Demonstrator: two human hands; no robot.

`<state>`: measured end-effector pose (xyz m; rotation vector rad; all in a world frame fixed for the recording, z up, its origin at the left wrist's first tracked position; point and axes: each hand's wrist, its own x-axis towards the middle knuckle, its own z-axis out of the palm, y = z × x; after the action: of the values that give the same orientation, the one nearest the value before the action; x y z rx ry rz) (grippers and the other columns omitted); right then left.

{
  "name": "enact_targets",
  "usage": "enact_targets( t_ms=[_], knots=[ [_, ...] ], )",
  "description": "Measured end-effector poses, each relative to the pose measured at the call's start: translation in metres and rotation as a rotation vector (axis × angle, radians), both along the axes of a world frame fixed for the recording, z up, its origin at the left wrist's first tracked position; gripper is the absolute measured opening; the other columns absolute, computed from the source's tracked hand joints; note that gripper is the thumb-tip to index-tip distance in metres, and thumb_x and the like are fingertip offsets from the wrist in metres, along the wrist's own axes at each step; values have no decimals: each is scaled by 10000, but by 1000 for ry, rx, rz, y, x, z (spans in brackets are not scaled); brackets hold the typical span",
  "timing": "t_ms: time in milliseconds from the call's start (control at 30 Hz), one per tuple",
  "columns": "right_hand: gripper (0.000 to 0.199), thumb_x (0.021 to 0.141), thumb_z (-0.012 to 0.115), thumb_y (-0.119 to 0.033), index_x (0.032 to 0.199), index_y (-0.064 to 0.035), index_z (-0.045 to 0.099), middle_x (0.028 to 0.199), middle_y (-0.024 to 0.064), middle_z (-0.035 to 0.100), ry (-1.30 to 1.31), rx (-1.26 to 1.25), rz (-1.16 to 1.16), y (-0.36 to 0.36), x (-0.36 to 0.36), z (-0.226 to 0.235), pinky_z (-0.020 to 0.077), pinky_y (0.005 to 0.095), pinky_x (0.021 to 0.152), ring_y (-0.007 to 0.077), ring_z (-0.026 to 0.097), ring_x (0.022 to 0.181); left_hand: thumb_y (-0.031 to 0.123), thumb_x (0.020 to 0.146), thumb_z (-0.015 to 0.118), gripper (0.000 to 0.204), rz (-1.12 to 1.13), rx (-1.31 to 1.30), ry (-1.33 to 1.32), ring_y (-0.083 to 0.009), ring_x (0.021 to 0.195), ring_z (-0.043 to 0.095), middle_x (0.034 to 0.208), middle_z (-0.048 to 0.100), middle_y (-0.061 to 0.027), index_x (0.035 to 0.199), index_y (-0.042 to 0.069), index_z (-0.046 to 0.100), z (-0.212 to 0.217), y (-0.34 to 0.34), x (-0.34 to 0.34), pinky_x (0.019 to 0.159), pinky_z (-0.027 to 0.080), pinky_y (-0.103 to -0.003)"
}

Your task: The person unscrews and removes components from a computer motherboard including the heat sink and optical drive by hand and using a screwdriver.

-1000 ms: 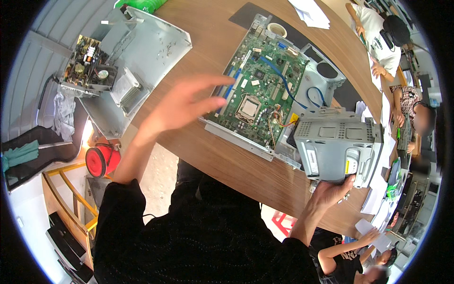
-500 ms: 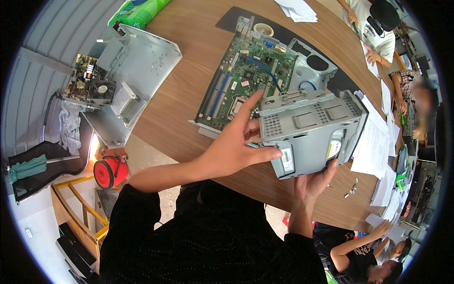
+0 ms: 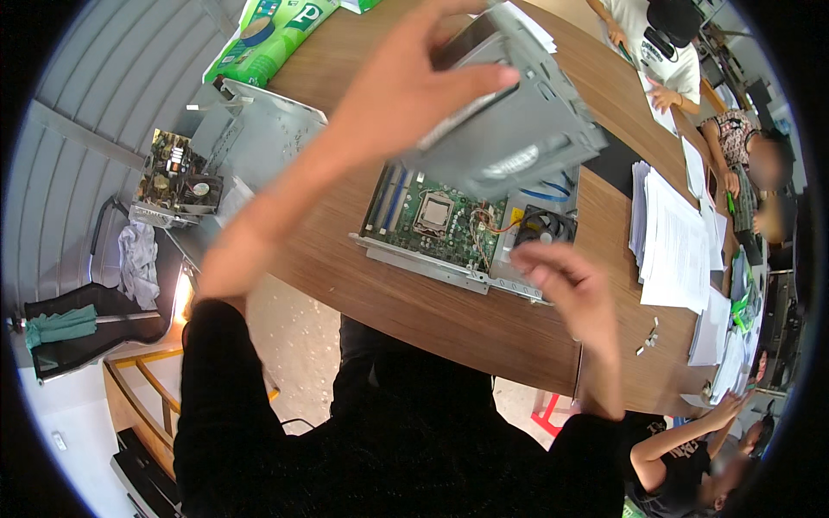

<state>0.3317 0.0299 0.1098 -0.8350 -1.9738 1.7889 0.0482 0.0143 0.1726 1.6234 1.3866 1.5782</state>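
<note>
— Head view: why was the grey perforated metal drive cage (image 3: 509, 121) so high?
— Left hand (image 3: 406, 82) gripped its top, lifting it above the green motherboard (image 3: 436, 216) on the brown wooden table (image 3: 414, 302).
— Right hand (image 3: 566, 281)?
— It hung below, fingers loosely spread, holding nothing.

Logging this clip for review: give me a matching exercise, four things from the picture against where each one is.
Things:
1. grey metal drive cage
2. green circuit board
3. stack of white papers
4. green bag

Places:
A. far left end of the wooden table
B. flat on the table, under the raised cage
C. held up in the left hand
D. on the table, right of the board

Pairs: 1-C, 2-B, 3-D, 4-A
</note>
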Motion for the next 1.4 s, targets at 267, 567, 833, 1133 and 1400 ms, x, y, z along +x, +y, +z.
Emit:
enact_targets(
  t_ms=[267, 567, 833, 1133, 1400],
  knots=[
    [773, 718, 814, -343, 1291, 35, 460, 1261, 193, 561, 31, 993, -276, 160, -102, 14, 481, 377, 916, 261, 616, 1021, 283, 782, 720, 437, -164, -24, 986, -355, 882, 634, 973, 659, -201, 1118, 28, 609, 54, 92, -21, 760, 493, -404],
    [876, 716, 803, -421, 1346, 19, 382, 1300, 216, 479, 349, 867, -263, 200, -182, -5, 480, 410, 922, 320, 546, 1154, 307, 802, 703, 485, -227, 88, 905, -366, 929, 646, 1004, 653, -248, 1158, -7, 602, 51, 130, -67, 813, 499, -383],
    [762, 757, 751, -217, 1354, 46, 358, 1294, 262, 454, 158, 1115, -469, 189, -184, 13, 369, 435, 1021, 413, 440, 1217, 344, 729, 727, 455, 346, -98, 750, -351, 857, 668, 921, 673, -241, 978, -33, 675, 58, 154, -76, 754, 515, -391],
    [888, 710, 796, -234, 1375, 93, 305, 1327, 296, 418, 60, 1472, -515, 123, -210, 7, 377, 427, 1005, 399, 443, 1228, 330, 719, 673, 610, 725, 43, 585, -441, 995, 614, 971, 619, -362, 1051, -161, 527, 39, 193, -69, 878, 493, -458],
    [504, 802, 745, -231, 1180, 12, 515, 1064, 118, 628, 530, 1050, -726, 189, -183, 6, 488, 348, 837, 242, 617, 959, 263, 885, 545, 439, 276, -242, 125, -274, 580, 678, 756, 661, -234, 1055, -142, 565, 91, 118, -69, 552, 554, -353]
  ],
)
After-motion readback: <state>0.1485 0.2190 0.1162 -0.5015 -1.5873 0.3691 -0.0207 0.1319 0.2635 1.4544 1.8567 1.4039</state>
